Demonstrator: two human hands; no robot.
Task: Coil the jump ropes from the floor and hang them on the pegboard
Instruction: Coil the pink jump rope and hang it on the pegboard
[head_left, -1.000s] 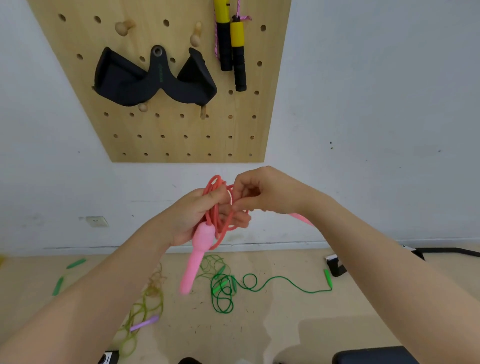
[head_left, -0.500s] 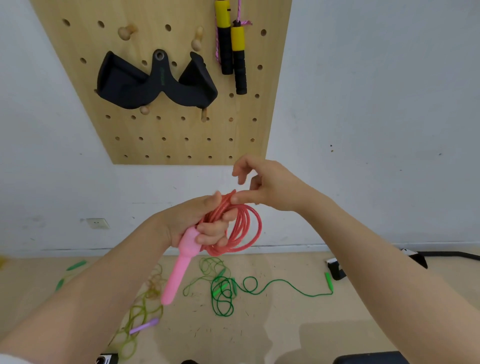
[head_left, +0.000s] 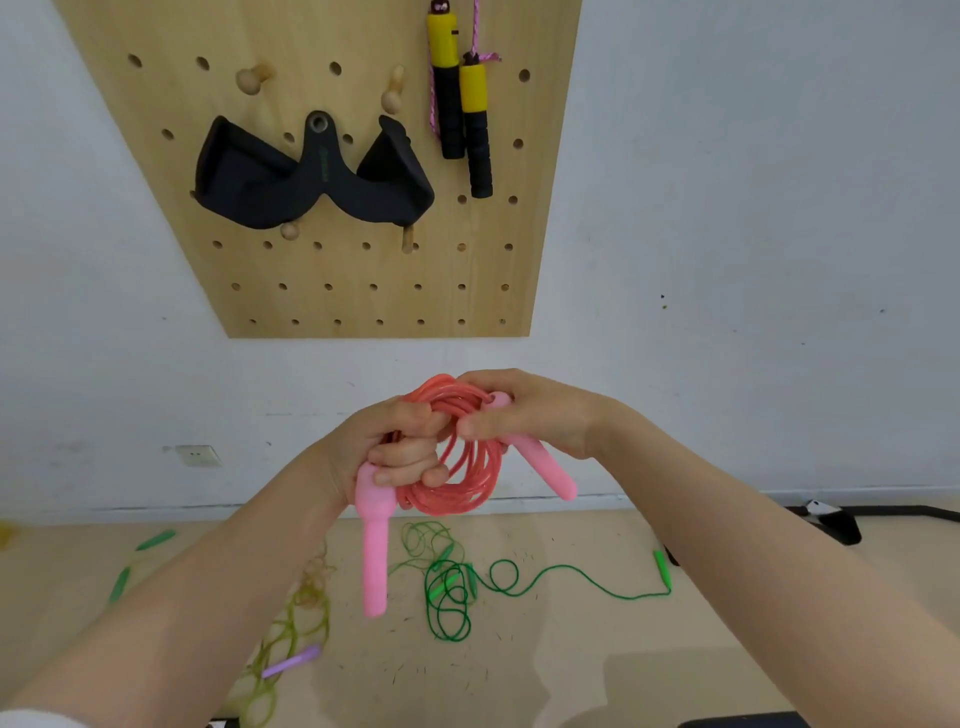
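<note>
Hands meet in front of the white wall (head_left: 753, 208), both closed on the same pink jump rope (head_left: 470, 457). The left hand (head_left: 384, 447) is fisted around the bundled coils and the top of 1 pink handle (head_left: 375, 551), which hangs straight down below the fist. The right hand (head_left: 535, 415) pinches the other pink handle (head_left: 545, 465) near its top, and that handle angles down and to the right, touching the coil's upper edge. The loops sag in a rough ring between the 2 hands.

Above, the wooden pegboard (head_left: 322, 291) carries a black strap attachment (head_left: 311, 179) resting on pegs, and — just to its right — a rope with yellow-and-black handles (head_left: 462, 98) hanging from the top.

On the tan floor (head_left: 571, 670) below the hands lie more ropes: a green rope (head_left: 498, 584) in a loose tangle with 1 strand trailing right to a green handle, and an olive-yellow rope (head_left: 296, 629) with a purple handle (head_left: 291, 662) to its left. 2 more green handles (head_left: 120, 583) lie well apart at far left. A wall outlet (head_left: 197, 455) sits low on the wall.
</note>
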